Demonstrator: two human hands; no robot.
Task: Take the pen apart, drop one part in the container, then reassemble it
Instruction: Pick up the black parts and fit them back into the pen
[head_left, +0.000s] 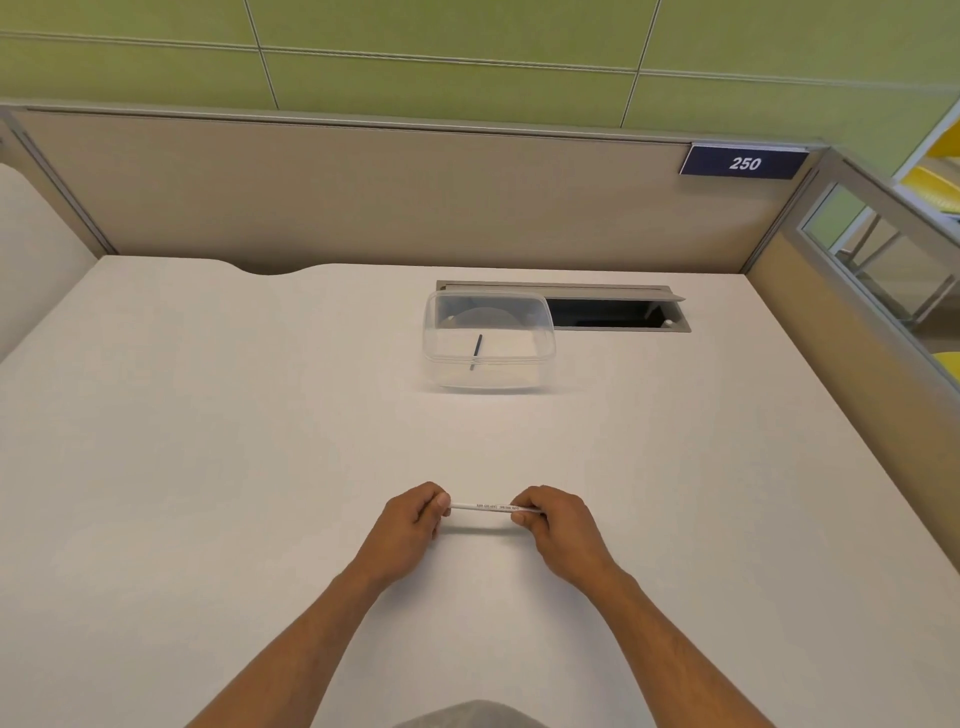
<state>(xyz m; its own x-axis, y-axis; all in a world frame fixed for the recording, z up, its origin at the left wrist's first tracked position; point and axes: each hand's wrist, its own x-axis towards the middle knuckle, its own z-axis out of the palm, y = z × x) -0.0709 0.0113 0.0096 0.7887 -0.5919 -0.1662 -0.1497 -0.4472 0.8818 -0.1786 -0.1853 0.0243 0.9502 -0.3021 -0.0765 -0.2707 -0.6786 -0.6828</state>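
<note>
Hands meet over the near middle of the white desk (208, 415): the left hand (410, 525) pinches one end of a white pen barrel (480, 507) between thumb and fingers, and the right hand (550, 525) is closed round the other end. The barrel lies level between them, just above the desktop, with small print along its side. Both ends are buried in the fingers, so whether a tip or cap is fitted there cannot be told.

Farther back, well apart from the hands, stands a clear plastic container (540, 338), lidless, just in front of an open cable hatch (613, 314) set into the desk. A thin dark rod (476, 352), probably the ink refill, lies inside it.

Judging by that, one part is already dropped in, and the hands are either finishing the dismantling or about to rebuild. Either way, the step goes best with one hand as a steady anchor while the other twists or pulls straight along the barrel's axis; bending across it risks flexing the thin tube. A small end piece could slip and roll, so keeping the work low over the desk is sensible.

Counted: two hands, one barrel, one container, one rod inside it, one hatch, and one numbered plate (744, 163) on the partition.
</note>
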